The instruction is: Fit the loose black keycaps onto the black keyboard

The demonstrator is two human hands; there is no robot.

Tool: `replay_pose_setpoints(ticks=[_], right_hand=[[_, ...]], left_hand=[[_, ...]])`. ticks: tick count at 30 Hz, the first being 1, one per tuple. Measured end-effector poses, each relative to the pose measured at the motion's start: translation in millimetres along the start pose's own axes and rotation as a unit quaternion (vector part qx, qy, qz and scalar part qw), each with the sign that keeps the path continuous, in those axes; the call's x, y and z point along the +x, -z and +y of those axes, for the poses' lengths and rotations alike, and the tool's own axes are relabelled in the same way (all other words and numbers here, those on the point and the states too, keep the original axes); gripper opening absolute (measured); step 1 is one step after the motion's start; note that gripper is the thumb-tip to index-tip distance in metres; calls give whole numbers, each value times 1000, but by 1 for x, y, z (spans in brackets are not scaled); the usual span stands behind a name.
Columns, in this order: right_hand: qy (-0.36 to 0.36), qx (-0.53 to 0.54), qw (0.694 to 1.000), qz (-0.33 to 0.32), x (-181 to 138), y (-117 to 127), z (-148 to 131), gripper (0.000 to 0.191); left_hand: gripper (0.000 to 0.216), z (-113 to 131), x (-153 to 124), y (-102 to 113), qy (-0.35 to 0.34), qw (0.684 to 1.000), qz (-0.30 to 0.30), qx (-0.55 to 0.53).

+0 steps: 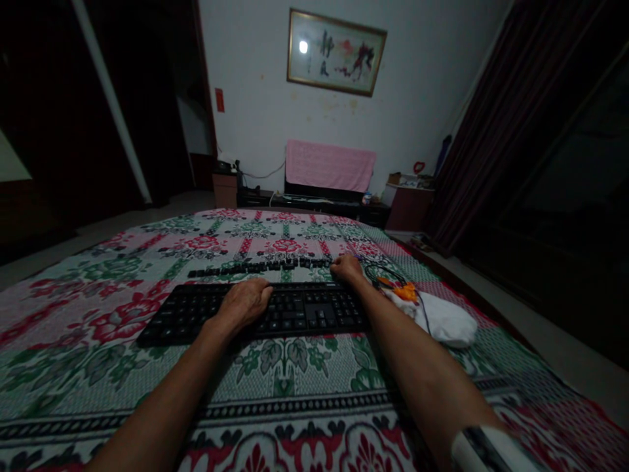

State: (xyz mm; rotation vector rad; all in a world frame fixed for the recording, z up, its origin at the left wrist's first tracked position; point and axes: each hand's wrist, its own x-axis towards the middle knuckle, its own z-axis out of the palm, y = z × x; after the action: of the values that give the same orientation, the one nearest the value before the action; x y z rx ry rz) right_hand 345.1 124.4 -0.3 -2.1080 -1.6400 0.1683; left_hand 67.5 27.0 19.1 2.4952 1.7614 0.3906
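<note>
A black keyboard [289, 314] lies flat on a patterned cloth. My left hand [246, 300] rests over its middle-left part, fingers curled closed; what is under or in them is hidden. Just behind the keyboard's far edge runs a long uneven row of loose black keycaps [265, 266]. At the right end of that row, my right hand [348, 267] is closed in a pinch on a keycap, its fingertips small and dim in the low light. The right forearm passes over the keyboard's right end.
Right of my right arm lie a black cable [386, 272], an orange item [403, 290] and a white cloth-like bundle [447, 320]. The floral cloth [285, 373] spreads over a wide surface. A low cabinet with a pink towel [330, 165] stands against the far wall.
</note>
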Motion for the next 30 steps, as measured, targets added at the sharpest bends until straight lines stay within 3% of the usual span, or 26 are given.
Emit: replay_pose_setpoints(ticks=[4, 8, 13, 22, 30], right_hand=[[19, 37, 999, -6, -2, 5, 3, 19], [54, 97, 993, -26, -11, 26, 18, 28], [141, 214, 955, -152, -29, 63, 37, 26], [128, 204, 940, -240, -54, 73, 44, 20], [111, 143, 948, -263, -57, 78, 45, 8]], left_hand=[[34, 1, 0, -1, 7, 1000, 1, -8], [33, 1, 1, -2, 12, 1000, 2, -4], [34, 0, 4, -3, 7, 1000, -7, 14], [37, -3, 4, -6, -6, 1000, -5, 21], [37, -5, 4, -6, -5, 1000, -7, 24]])
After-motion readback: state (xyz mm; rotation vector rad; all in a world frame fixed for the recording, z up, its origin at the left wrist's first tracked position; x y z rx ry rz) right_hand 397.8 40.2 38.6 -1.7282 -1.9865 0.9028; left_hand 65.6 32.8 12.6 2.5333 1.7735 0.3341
